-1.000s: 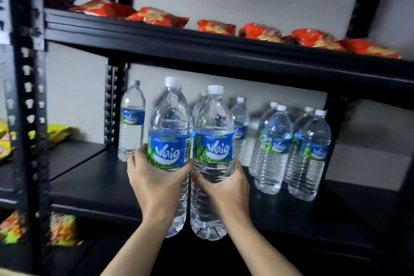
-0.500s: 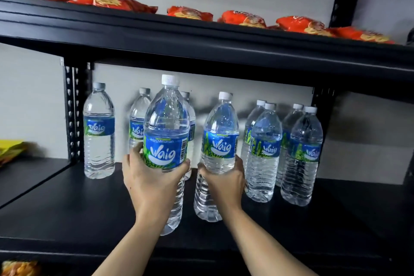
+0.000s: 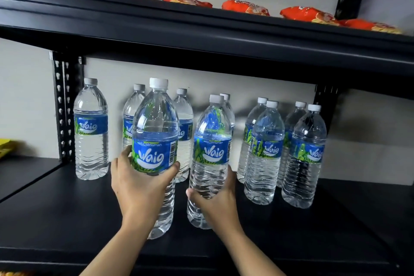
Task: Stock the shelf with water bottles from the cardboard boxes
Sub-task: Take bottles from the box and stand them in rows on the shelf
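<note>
At black metal shelf (image 3: 56, 215), I see left hand (image 3: 139, 186) wrapped round clear blue-labelled plastic bottle (image 3: 154, 123); right hand (image 3: 217, 204) grips second bottle (image 3: 212, 132).

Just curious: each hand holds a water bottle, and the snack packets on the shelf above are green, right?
Not green: the head view shows the snack packets are red-orange. The left hand holds one water bottle, the right hand another bottle.

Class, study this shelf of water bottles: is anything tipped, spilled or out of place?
Nothing stands out. The standing bottles are upright and capped; no spill shows on the shelf. The bottle in the right hand leans slightly, but it is gripped.
</note>
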Motion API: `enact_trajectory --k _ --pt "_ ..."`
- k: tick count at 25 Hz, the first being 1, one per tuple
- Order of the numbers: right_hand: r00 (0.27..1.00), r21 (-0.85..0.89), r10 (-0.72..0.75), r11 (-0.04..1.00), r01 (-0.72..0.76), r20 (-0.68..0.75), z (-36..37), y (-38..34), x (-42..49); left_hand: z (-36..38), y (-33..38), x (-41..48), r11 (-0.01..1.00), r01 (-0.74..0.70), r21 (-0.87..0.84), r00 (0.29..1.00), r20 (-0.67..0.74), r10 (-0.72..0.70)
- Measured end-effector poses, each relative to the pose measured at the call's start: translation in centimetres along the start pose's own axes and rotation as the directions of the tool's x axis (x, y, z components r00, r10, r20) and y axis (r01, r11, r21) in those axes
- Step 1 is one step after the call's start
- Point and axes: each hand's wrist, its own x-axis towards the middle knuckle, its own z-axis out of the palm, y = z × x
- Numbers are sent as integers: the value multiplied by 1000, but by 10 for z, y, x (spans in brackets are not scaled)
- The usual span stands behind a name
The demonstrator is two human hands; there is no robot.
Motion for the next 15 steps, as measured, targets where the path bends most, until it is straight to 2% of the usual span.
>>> enact_trajectory --k 3,11,15 --pt "989 15 98 995 -100 111 -10 16 -13 -1 2 1 1000 -3 4 1000 13 3" --pt "978 54 206 977 -207 24 9 35 19 2 1 3 999 -25 -22 1000 18 25" --pt "976 24 215 976 -215 -11 13 45 37 1 -4 9 999 -35 -20 999 21 36"
